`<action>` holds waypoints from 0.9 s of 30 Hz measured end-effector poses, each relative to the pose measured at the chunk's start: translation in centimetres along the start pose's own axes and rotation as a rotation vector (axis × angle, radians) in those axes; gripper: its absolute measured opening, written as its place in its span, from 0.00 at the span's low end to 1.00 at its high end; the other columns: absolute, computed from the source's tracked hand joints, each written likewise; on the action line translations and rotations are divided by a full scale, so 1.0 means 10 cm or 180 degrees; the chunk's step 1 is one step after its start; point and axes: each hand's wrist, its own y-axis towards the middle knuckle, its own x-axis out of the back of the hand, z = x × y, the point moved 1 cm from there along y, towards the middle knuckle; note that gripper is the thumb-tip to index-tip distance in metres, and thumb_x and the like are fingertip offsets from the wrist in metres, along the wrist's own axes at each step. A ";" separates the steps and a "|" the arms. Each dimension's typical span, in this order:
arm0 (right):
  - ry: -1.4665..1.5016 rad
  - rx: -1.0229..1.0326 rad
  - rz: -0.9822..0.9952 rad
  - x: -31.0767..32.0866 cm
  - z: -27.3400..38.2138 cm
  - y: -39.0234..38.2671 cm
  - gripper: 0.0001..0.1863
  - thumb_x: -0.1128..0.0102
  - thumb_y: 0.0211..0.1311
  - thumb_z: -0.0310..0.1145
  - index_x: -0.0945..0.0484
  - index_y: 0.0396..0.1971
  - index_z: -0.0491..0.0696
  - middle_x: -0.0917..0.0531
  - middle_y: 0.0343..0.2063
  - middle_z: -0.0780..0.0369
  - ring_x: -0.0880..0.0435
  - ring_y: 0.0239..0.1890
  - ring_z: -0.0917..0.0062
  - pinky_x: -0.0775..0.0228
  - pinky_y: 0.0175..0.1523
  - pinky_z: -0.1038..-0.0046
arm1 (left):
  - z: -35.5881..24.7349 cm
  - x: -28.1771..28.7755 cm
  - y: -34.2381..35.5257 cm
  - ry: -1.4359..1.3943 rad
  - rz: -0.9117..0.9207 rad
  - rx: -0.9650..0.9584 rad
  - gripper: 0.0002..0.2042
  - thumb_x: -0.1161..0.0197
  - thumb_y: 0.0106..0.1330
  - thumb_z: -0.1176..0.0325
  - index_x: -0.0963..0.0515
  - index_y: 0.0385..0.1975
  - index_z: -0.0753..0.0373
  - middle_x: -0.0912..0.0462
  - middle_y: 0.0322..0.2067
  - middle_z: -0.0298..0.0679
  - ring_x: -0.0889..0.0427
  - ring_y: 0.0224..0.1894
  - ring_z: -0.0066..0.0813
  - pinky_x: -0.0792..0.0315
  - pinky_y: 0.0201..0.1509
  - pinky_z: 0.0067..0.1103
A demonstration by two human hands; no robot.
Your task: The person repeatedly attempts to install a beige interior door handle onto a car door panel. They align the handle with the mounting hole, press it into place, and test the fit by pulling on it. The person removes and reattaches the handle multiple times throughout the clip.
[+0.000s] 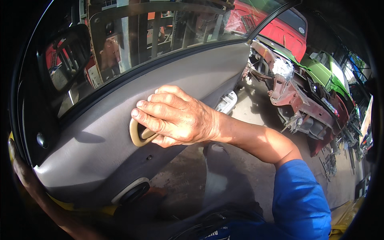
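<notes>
My right hand (176, 116) is closed over the beige inside door handle (135, 134) of a car door. Its fingers lie across the top of the handle's oval surround, and the thumb is tucked below. The grey door panel (92, 148) slants across the view under the raised window glass (168, 36). At the far left, my left hand (19, 166) is in shadow against the door's front edge, its fingers pointing up and mostly cut off by the dark rim; whether it grips the edge cannot be made out.
A side mirror (66, 58) shows beyond the glass. Low on the door sits a round speaker (132, 191). To the right stands a stripped car front (288, 90) with exposed metal, before a green car (326, 70) and a red vehicle (280, 30). Metal parts (330, 164) lie on the floor.
</notes>
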 end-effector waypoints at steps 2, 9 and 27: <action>0.0081 -0.0025 0.0031 0.04 0.01 0.03 0.42 0.19 0.49 0.41 0.18 0.67 0.42 0.14 0.57 0.57 0.17 0.57 0.63 0.23 0.67 0.58 | 0.01 -0.13 0.01 -0.0622 -0.0023 0.0096 0.32 0.53 0.84 0.44 0.24 0.71 0.68 0.15 0.60 0.53 0.14 0.61 0.40 0.21 0.66 0.35; 0.0086 -0.0244 0.0517 0.16 0.07 0.08 0.40 0.17 0.48 0.35 0.18 0.66 0.43 0.17 0.61 0.57 0.19 0.60 0.62 0.22 0.68 0.55 | -0.04 -0.20 -0.12 -0.0736 -0.0039 0.0101 0.30 0.56 0.87 0.48 0.22 0.70 0.66 0.12 0.56 0.51 0.11 0.56 0.40 0.21 0.67 0.32; 0.0085 -0.0261 0.0281 0.07 -0.03 0.02 0.41 0.16 0.41 0.29 0.20 0.63 0.48 0.18 0.58 0.58 0.20 0.60 0.61 0.23 0.67 0.53 | -0.18 -0.26 -0.27 0.0700 -0.0389 -0.0636 0.28 0.66 0.87 0.57 0.31 0.78 0.60 0.29 0.77 0.50 0.34 0.81 0.47 0.45 0.87 0.40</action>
